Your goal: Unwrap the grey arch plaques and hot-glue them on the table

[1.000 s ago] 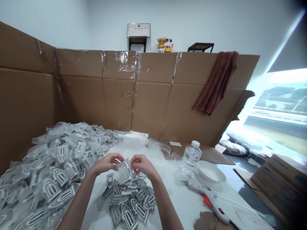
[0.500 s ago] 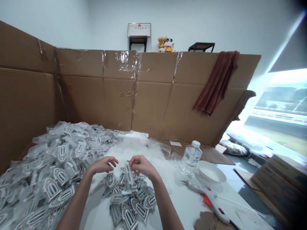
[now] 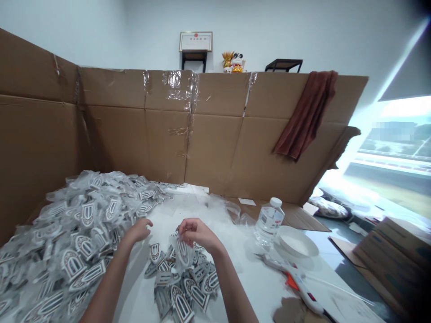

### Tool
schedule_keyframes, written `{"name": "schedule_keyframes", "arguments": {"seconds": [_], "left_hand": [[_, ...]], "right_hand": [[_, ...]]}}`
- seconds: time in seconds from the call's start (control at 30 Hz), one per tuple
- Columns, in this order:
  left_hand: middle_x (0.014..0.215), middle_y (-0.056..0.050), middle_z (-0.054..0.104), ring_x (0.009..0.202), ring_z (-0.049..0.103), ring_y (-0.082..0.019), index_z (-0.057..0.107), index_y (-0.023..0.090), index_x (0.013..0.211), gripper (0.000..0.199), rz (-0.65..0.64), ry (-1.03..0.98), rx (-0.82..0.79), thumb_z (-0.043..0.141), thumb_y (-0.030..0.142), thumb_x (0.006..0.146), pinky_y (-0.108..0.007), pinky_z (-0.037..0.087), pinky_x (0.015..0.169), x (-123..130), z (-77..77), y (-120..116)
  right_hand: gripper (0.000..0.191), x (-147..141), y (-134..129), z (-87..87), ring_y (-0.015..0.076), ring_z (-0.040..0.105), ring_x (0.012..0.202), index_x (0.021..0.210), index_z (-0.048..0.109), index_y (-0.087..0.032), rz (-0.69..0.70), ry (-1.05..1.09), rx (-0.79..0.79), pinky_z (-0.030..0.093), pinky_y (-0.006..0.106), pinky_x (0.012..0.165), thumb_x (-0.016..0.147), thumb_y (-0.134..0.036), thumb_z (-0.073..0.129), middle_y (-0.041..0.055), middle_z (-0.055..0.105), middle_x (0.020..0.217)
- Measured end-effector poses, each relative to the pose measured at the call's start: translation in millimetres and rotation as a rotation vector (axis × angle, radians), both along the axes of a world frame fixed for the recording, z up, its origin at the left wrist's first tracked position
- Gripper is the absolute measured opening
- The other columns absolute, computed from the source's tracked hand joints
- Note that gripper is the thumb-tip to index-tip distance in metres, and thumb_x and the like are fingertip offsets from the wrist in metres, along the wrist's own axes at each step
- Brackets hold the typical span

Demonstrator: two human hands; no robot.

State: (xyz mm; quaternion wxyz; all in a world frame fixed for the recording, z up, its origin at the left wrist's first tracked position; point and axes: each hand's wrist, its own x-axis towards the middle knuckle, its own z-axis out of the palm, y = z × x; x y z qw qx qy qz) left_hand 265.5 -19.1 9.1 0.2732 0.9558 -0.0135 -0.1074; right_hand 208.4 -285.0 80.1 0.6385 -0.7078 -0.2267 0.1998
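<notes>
My right hand (image 3: 198, 234) pinches the top of an arched window-shaped piece in a clear plastic bag (image 3: 182, 253). The bagged piece hangs tilted above a small heap of similar arched pieces (image 3: 182, 301), grey and white with brown ornament. To the left, my left hand (image 3: 137, 230) is held over the table beside the large pile of bagged arched pieces (image 3: 82, 215). Its thumb and forefinger are apart and nothing shows between them; the other fingers are partly hidden.
A water bottle (image 3: 269, 222) stands right of the heap, beside a round white dish (image 3: 311, 253). In front lies a white glue gun (image 3: 308, 291) with an orange-red trigger and a cord. Cardboard walls (image 3: 215, 148) close off the back and left; a brown cloth (image 3: 308, 116) hangs over them.
My left hand has moved left and slightly down, away from the bagged piece. The piece in my right hand has turned, so its patterned face shows more.
</notes>
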Motion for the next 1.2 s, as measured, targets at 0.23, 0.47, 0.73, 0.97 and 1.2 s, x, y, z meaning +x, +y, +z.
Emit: {"name": "schedule_keyframes", "arguments": {"seconds": [0.23,0.47,0.73,0.97,1.2], "left_hand": [[0.123,-0.015,0.051,0.118,0.05,-0.025,0.058,0.012,0.115,0.05,0.101,-0.022,0.234,0.055,0.007,0.065,-0.03,0.038,0.098,-4,-10.1,-5],[0.118,-0.014,0.052,0.107,0.054,-0.029,0.06,0.018,0.104,0.042,0.136,-0.032,0.312,0.061,0.016,0.062,-0.033,0.043,0.083,-11,-10.4,-15],[0.097,-0.006,0.062,0.083,0.059,-0.014,0.057,0.015,0.099,0.037,0.039,-0.007,0.154,0.056,0.007,0.062,-0.017,0.04,0.062,-10,4.5,-7],[0.089,-0.006,0.062,0.063,0.058,-0.012,0.054,0.013,0.099,0.036,0.051,0.089,0.05,0.054,0.01,0.063,-0.017,0.04,0.047,-14,8.8,-10],[0.065,0.0,0.057,0.049,0.054,-0.009,0.055,0.013,0.081,0.017,0.065,0.143,-0.013,0.056,0.015,0.064,-0.018,0.043,0.046,-11,5.7,-9]], "right_hand": [[0.024,0,0,-4.7,0.0084,0.051,0.059,0.084,0.061,-0.016,-0.077,-0.163,-0.413,0.036,0.017,0.049,0.064,-0.029,0.062,-0.0008,0.057,0.07],[0.035,-12,13,-7.0,0.0135,0.05,0.051,0.061,0.052,-0.018,-0.024,-0.196,-0.967,0.036,0.024,0.047,0.049,-0.041,0.076,0.0017,0.056,0.061],[0.015,-9,7,-4.5,0.0091,0.041,0.05,0.047,0.045,-0.016,-0.08,-0.329,-0.897,0.028,0.021,0.047,0.055,-0.018,0.058,-0.0015,0.042,0.048],[0.012,-9,-13,14.1,0.008,0.046,0.049,0.057,0.053,-0.014,-0.129,-0.081,-0.357,0.037,0.017,0.044,0.062,-0.023,0.046,-0.0017,0.048,0.051],[0.008,-8,-13,15.3,0.0064,0.045,0.051,0.056,0.05,-0.014,-0.046,-0.02,-0.174,0.041,0.016,0.045,0.06,-0.021,0.048,-0.0035,0.045,0.054]]}}
